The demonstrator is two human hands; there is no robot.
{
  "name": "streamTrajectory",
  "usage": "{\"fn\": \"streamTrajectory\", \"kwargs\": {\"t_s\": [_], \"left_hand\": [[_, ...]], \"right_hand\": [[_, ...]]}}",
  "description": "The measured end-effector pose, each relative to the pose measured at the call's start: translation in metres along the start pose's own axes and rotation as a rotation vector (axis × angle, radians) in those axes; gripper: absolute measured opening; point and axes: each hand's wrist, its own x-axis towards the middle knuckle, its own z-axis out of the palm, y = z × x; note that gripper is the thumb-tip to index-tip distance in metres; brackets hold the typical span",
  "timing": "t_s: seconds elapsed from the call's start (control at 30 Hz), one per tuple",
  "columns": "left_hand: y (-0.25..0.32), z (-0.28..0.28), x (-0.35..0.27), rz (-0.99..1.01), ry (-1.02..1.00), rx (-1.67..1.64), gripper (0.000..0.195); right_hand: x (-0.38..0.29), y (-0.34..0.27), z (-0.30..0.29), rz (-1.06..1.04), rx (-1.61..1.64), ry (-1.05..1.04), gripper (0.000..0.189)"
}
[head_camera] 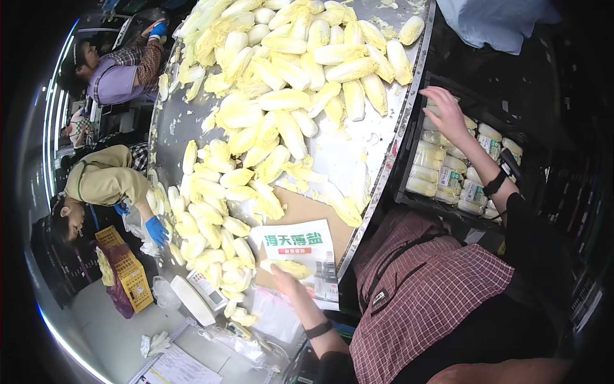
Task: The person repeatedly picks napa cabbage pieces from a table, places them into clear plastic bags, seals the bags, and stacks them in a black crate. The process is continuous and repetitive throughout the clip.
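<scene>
My left hand (pixel 287 282) grips a small, pale yellow napa cabbage heart (pixel 298 270), held above a white printed sheet (pixel 292 242) that bears writing. Under the sheet lies brown cardboard (pixel 309 207) on the metal table (pixel 336 156). Nothing is in my right hand (pixel 447 114); its thumb stands apart from the fingers. It is over the near end of a black crate (pixel 402 185) beside the table edge, where bagged cabbage hearts (pixel 424 168) with labels lie in rows. A large heap of loose cabbage hearts (pixel 288 72) covers much of the tabletop.
A digital scale (pixel 206 290) and clear plastic bags (pixel 273 312) are at the lower table end. Two people work across the table: one in a purple top (pixel 115 79), another in a beige top (pixel 103 182) with blue gloves. A yellow crate (pixel 127 273) stands behind.
</scene>
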Motion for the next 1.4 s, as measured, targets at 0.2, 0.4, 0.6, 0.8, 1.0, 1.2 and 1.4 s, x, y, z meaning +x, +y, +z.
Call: {"fn": "streamTrajectory", "kwargs": {"t_s": [0.2, 0.4, 0.6, 0.8, 1.0, 1.2, 1.4], "left_hand": [[-0.025, -0.04, 0.016, -0.176, 0.103, -0.06, 0.059], [-0.037, -0.041, 0.028, -0.178, 0.083, 0.074, 0.067], [-0.053, -0.059, 0.046, -0.166, 0.067, 0.102, 0.07], [-0.039, -0.08, 0.031, -0.108, -0.083, -0.104, 0.058], [-0.026, -0.09, 0.025, -0.102, -0.089, -0.077, 0.054], [-0.053, -0.114, 0.06, -0.138, -0.187, 0.052, 0.053], [-0.056, -0.128, 0.072, -0.112, -0.289, -0.028, 0.056]], "right_hand": [[0.133, -0.09, 0.041, -0.344, -0.087, 0.0, 0.066], [0.216, -0.114, 0.07, -0.402, -0.352, -0.261, 0.119], [0.208, -0.106, 0.091, -0.275, -0.24, -0.448, 0.102], [0.198, -0.154, 0.064, -0.306, -0.037, -0.183, 0.088], [0.062, -0.336, 0.086, -0.026, 0.457, -0.53, 0.11], [-0.092, -0.526, 0.211, -0.265, 0.386, -0.867, 0.099], [-0.144, -0.569, 0.245, -0.39, 0.138, -0.784, 0.102]]}}
